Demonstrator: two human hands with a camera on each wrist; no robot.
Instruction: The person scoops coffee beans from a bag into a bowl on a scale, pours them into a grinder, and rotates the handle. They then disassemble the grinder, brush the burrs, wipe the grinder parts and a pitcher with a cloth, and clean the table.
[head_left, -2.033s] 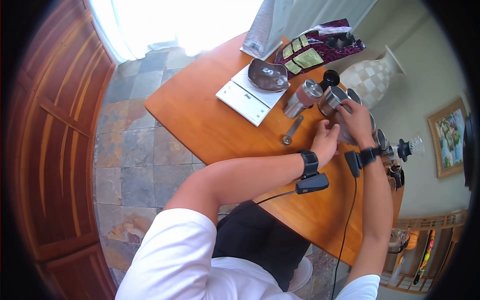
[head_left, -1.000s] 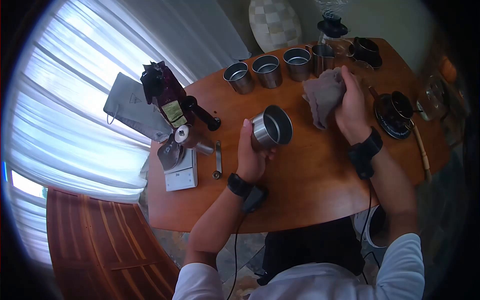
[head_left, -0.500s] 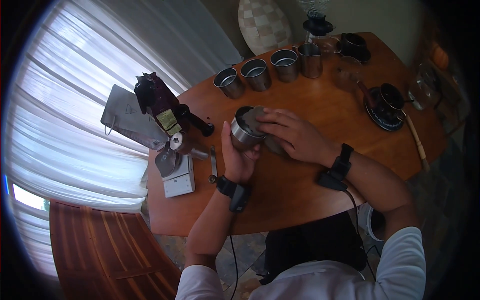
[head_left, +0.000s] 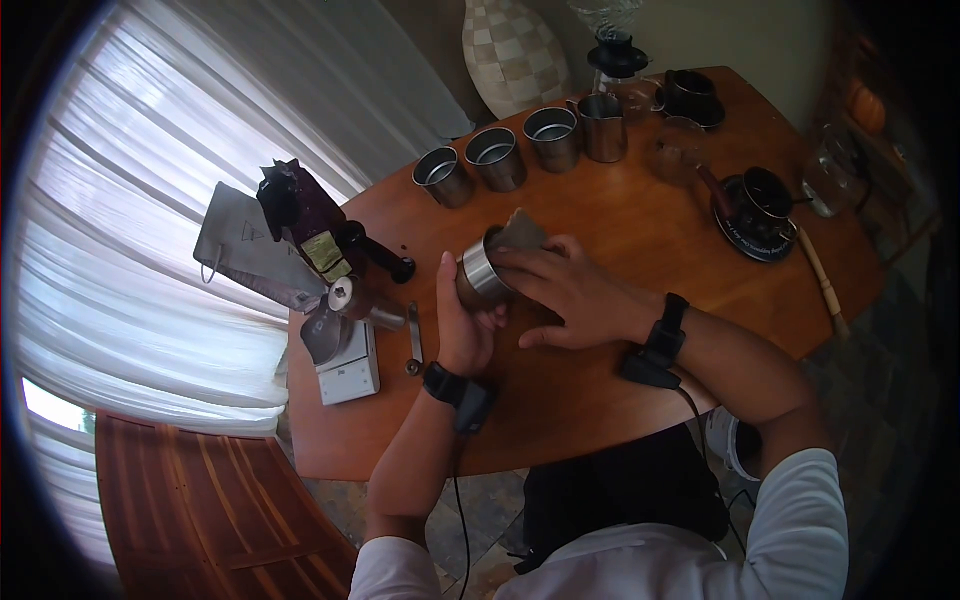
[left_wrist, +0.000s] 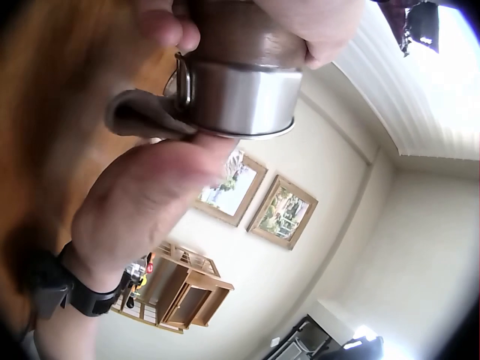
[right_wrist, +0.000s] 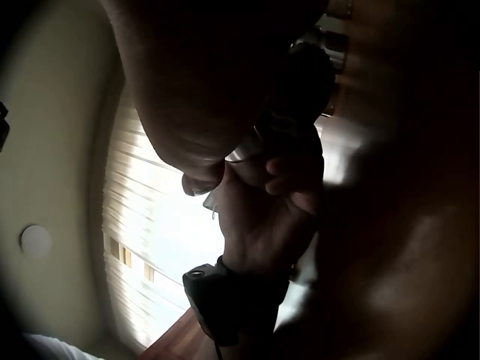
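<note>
In the head view my left hand (head_left: 463,325) grips a stainless steel cup (head_left: 482,272), tilted toward my right hand. A brown-grey cloth (head_left: 520,232) sticks up from its mouth. My right hand (head_left: 578,300) presses the cloth into the cup with its fingers, thumb spread away to the side; the fingertips are hidden inside. Seen from the left wrist, the cup (left_wrist: 244,101) shows a shiny band and a small wire loop, and a fold of cloth (left_wrist: 142,112) hangs over the rim beside the right hand's fingers. The right wrist view is dark, both hands overlapping there.
Behind stand several steel cups (head_left: 495,160) and a steel pitcher (head_left: 604,128). At left are a white scale (head_left: 350,382), a hand grinder (head_left: 372,305), a crank handle (head_left: 415,340) and a purple bag (head_left: 310,225). A black cup on a saucer (head_left: 752,240) and a brush (head_left: 825,285) lie right.
My left hand lifted the cup from the row's side and holds it out in front. My right hand brought the cloth over from the right, laid it on the mouth, then pushed it inside.
</note>
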